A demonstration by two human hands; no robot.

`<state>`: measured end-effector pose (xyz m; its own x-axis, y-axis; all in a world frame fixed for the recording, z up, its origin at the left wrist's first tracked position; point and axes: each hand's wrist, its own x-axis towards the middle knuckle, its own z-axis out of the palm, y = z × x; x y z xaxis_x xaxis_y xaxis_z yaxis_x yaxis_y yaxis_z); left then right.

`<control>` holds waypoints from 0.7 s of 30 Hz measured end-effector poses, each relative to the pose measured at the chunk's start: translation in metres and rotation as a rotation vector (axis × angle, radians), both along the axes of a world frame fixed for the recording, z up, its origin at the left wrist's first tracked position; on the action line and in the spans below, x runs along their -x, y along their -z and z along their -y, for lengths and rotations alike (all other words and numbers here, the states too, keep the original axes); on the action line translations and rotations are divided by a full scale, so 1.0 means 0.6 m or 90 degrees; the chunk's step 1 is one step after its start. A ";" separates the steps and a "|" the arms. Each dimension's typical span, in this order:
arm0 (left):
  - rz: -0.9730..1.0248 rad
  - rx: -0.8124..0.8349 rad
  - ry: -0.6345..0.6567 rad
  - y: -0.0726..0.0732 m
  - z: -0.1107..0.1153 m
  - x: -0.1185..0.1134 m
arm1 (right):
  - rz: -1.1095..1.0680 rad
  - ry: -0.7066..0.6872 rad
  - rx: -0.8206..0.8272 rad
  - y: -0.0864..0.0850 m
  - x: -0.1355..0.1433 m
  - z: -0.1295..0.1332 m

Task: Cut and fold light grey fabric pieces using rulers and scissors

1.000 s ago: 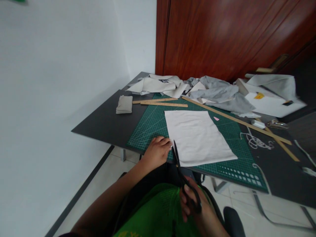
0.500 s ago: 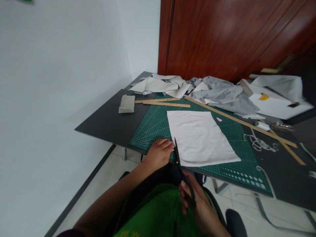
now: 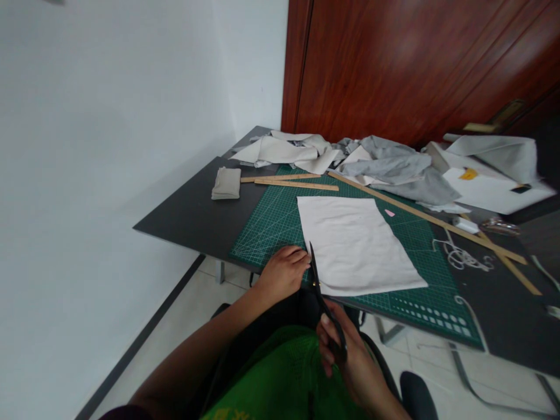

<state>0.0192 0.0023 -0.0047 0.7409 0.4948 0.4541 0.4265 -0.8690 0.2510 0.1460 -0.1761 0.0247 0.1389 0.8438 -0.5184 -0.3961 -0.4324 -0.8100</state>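
Scissors (image 3: 321,300): blades, spread apart a second ago, are now lying together near the white cloth's left edge.
Right hand (image 3: 350,361): is gripping the handles, lower centre.
Left hand (image 3: 284,274): is resting palm-down just left of the blades; whether it is pinching cloth, one cannot tell.
White cloth (image 3: 359,245): is lying across the frame's centre, showing faint ripples, its near edge close to the table (image 3: 188,210) edge.
Fingertip risk: the left fingers are sitting so near the blades that a small slip could nick them.
Edge risk: ripples or a weak hold could be letting the cloth bunch, leaving any cut crooked.
Green mat (image 3: 271,233): is spreading underneath; the blade tips could be snagging it if angled down.
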 end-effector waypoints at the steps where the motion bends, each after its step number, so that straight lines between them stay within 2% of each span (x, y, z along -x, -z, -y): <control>1: 0.001 0.001 -0.001 0.000 0.000 0.000 | 0.000 0.000 -0.002 0.001 0.000 0.000; 21: 0.006 -0.010 0.009 0.001 0.001 0.003 | -0.015 0.007 -0.009 0.011 -0.009 0.009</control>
<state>0.0173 0.0019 -0.0051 0.7435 0.4774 0.4682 0.4120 -0.8786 0.2416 0.1515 -0.1815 0.0182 0.1361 0.8499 -0.5091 -0.4199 -0.4159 -0.8066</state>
